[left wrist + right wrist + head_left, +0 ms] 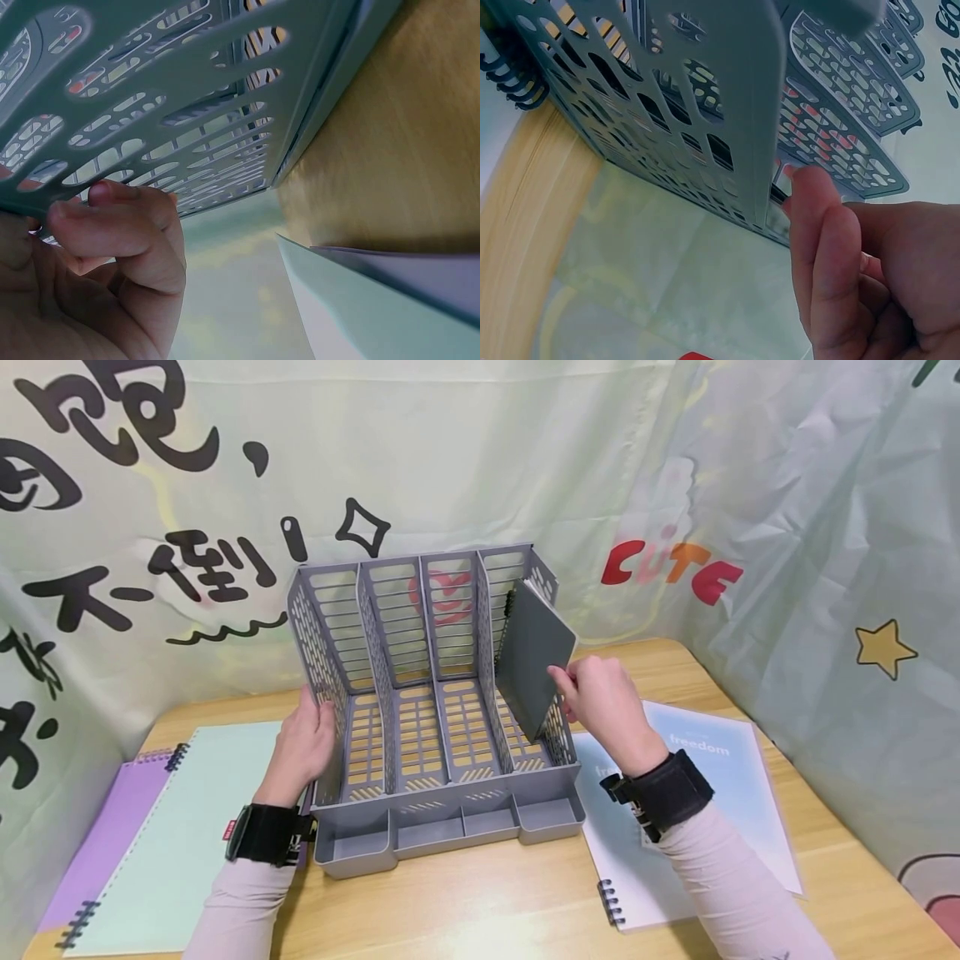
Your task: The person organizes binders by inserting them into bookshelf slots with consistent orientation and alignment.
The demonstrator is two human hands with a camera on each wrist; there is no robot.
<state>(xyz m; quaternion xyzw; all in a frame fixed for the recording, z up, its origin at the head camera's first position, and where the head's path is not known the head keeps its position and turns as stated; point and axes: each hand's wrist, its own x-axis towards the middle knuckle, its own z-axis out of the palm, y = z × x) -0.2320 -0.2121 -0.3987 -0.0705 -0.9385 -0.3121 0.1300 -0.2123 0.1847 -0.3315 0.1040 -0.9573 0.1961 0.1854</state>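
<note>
A grey file organizer [442,785] with several upright slots and a row of small trays along its front stands on the table. My left hand [302,745] grips the front edge of its left side panel; in the left wrist view the fingers [124,225] curl at the perforated wall. My right hand [603,702] pinches the edge of a dark grey spiral notebook [531,652] between thumb and fingers. That notebook leans at a tilt inside the rightmost slot, its black coil toward the divider. The right wrist view has the right hand [855,277] beside the outer panel.
Left of the organizer lie a mint spiral notebook [187,827] and a purple one [112,835] partly beneath it. Light blue notebooks marked "freedom" [720,810] lie at the right, under my right forearm. A printed cloth [480,460] hangs behind the wooden table [465,910].
</note>
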